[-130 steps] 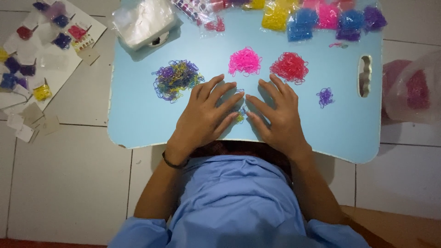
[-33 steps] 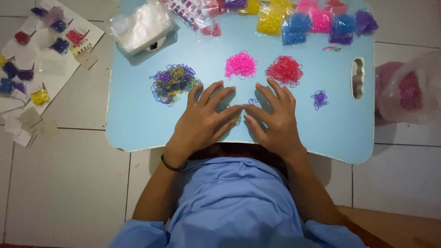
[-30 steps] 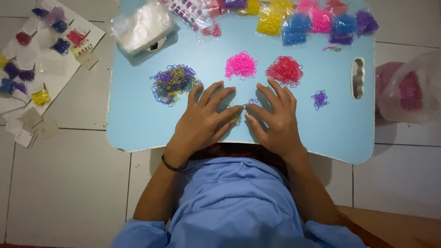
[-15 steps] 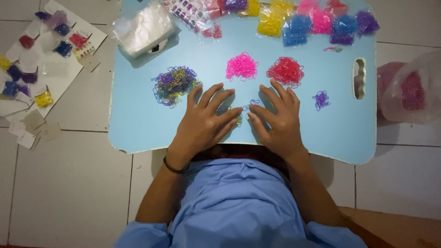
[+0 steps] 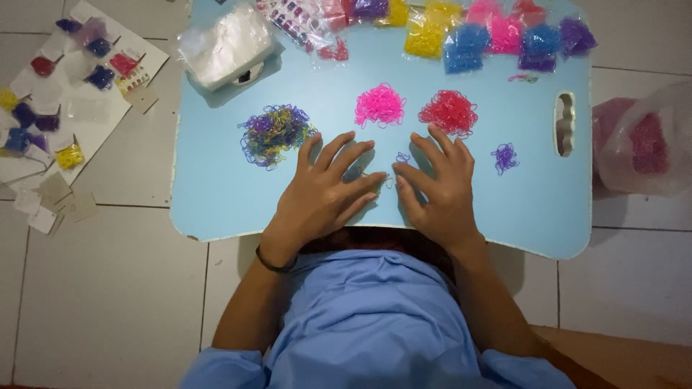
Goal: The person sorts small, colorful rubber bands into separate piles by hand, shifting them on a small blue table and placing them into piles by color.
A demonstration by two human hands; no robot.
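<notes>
Head view, looking straight down: both hands lie flat, palms down, fingers spread, on a light blue lap table (image 5: 216,194) at frame centre. Left hand (image 5: 321,194) and right hand (image 5: 440,191) angle toward each other, index fingertips nearly meeting. Between and partly under those fingertips sits a small scatter of loose rubber bands (image 5: 393,169), a few purple ones showing just above the right index finger; the rest is hidden by the fingers. Neither hand is closed around anything; fingers are extended and pressing on the tabletop, and whether a fingertip pins a single band cannot be told. Just upper left of the left hand: a mixed-colour band pile (image 5: 272,132), purple, yellow and blue. Above the hands: a pink band pile (image 5: 379,105) and, beside it, a red band pile (image 5: 448,112). Right of the right hand, apart from it: a small purple band cluster (image 5: 504,156). Along the table's top edge: a row of filled colour bags (image 5: 497,32) and a stack of clear plastic bags (image 5: 227,39). Upper left of frame, on the tiled floor: white cards with packed bags (image 5: 58,79). Right edge: a translucent bag of reddish bands (image 5: 645,140).
</notes>
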